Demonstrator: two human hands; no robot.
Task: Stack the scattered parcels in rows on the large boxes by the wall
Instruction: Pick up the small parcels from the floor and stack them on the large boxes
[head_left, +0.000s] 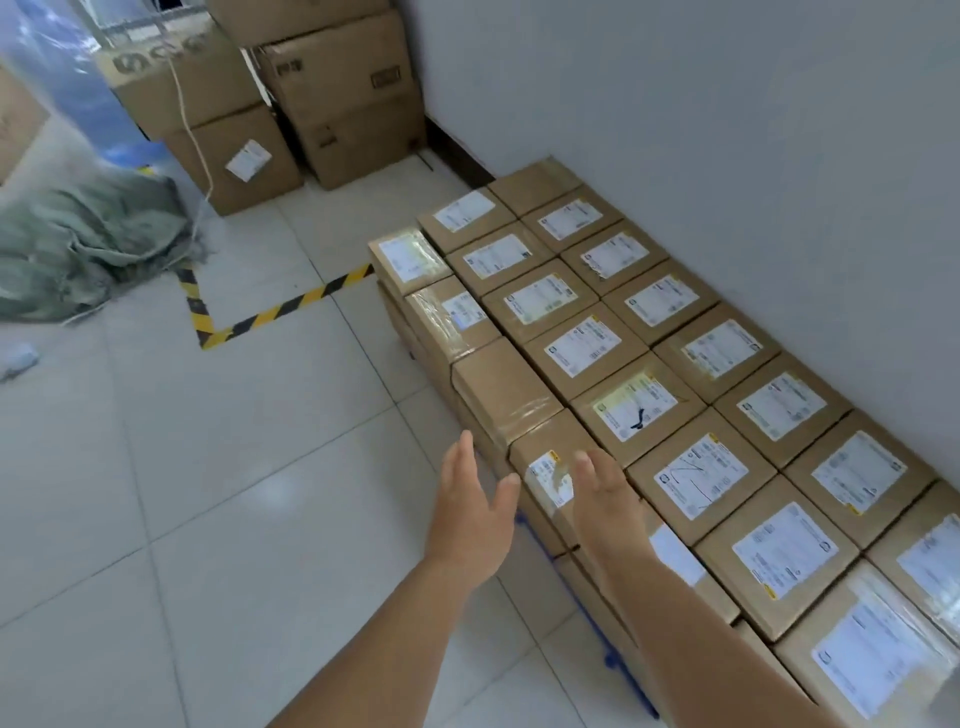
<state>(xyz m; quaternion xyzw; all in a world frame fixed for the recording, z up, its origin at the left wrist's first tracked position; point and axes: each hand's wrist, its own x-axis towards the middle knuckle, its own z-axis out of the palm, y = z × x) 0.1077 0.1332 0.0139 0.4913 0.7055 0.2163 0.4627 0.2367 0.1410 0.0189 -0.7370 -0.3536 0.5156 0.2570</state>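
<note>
- Head view, single cam, looking fwd and down along a white wall (727, 104).
- Parcels (636, 402): brown cardboard, most w/ white shipping labels face up, laid in three rows running along the wall; rows touch each other, parcels edge to edge.
- Row by the wall and middle row sit flush; outer row (501, 384) forms the floor-side edge, one parcel in it showing plain tape and no label on top.
- Support under parcels: further cardboard visible below the outer row, prob. the large boxes; lower part too hidden to confirm.
- Left hand (470, 512): fingers straight and spread, palm turned inward, holding nothing; in the air just off the floor-side edge of the outer row.
- Right hand (605, 499): fingers straight, relaxed, holding nothing; over the labelled outer-row parcel (545, 467); contact w/ it cannot be told.
- Both forearms bare, reaching in from bottom of frame.
- Floor (234, 493): pale tiles, yellow-black hazard tape (270, 314) making a corner.
- Far corner: stacked large cartons (343, 104) against the wall.
- Left side: crumpled green sack (88, 234) on floor, blue plastic sheeting (57, 78) behind it.
</note>
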